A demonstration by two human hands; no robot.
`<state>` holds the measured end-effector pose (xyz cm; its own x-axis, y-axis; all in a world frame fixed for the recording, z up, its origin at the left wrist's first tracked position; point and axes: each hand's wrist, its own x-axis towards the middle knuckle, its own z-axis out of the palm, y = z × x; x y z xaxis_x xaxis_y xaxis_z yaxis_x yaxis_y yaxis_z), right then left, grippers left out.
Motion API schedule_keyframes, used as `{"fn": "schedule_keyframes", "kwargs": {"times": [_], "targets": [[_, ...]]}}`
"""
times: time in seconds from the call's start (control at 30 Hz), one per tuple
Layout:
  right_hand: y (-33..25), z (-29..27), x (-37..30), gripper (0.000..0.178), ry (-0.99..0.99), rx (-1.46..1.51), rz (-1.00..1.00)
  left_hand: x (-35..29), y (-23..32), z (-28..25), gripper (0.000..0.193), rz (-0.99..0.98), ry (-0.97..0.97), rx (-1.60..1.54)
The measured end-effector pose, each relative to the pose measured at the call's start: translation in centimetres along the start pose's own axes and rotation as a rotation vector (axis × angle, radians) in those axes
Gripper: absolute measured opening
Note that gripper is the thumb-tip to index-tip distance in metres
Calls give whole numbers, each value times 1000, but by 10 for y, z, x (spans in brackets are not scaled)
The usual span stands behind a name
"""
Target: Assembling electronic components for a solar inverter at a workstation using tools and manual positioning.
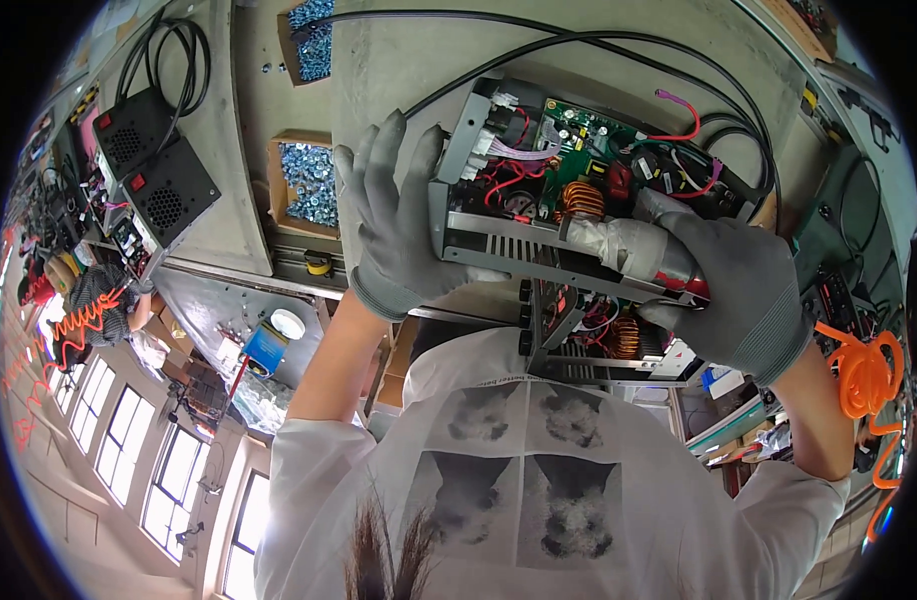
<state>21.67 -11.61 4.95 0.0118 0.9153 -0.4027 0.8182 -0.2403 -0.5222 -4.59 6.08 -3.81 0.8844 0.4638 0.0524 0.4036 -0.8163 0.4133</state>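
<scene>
An open metal electronics case point(509, 250) lies tilted on the bench, showing a green circuit board point(577, 125), copper coils point(583, 199) and loose red and purple wires. My left hand point(399, 225), in a grey glove, grips the case's left end, its thumb along the front and its fingers stretched up beside the end panel. My right hand point(729, 275), gloved too, is wrapped round a cylindrical power screwdriver point(624, 248) bound in whitish tape. The tool lies over the case's slotted front edge, pointing left; I cannot tell whether its tip touches anything.
A second open unit point(627, 340) is close to my body. Boxes of small screws point(309, 185) stand to the left, near black vented cases point(164, 190) with coiled cables. A black cable point(579, 38) loops behind the work. An orange coiled hose point(864, 370) hangs at right.
</scene>
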Motion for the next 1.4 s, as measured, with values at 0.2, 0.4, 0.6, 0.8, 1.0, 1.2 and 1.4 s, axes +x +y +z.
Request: {"fn": "schedule_keyframes", "kwargs": {"times": [0.2, 0.4, 0.6, 0.8, 1.0, 1.2, 1.4], "targets": [[-3, 1, 0, 71, -9, -28, 15, -2, -4, 12, 111, 49, 57, -90], [2, 5, 3, 75, -69, 57, 33, 0, -3, 14, 111, 94, 73, -99], [-1, 5, 8, 73, -162, 100, 100, 0, -2, 17, 110, 70, 99, -230], [0, -3, 20, 69, -263, 220, 152, 2, 1, 14, 110, 72, 80, -231], [-1, 2, 22, 69, -253, 220, 191, 5, 1, 13, 107, 60, 100, -233], [2, -8, 18, 65, -258, 171, 183, -2, 4, 8, 109, 65, 179, -79], [-3, -32, -35, 62, -99, 8, 174, -19, 20, -4, 57, 74, 332, 244]]}}
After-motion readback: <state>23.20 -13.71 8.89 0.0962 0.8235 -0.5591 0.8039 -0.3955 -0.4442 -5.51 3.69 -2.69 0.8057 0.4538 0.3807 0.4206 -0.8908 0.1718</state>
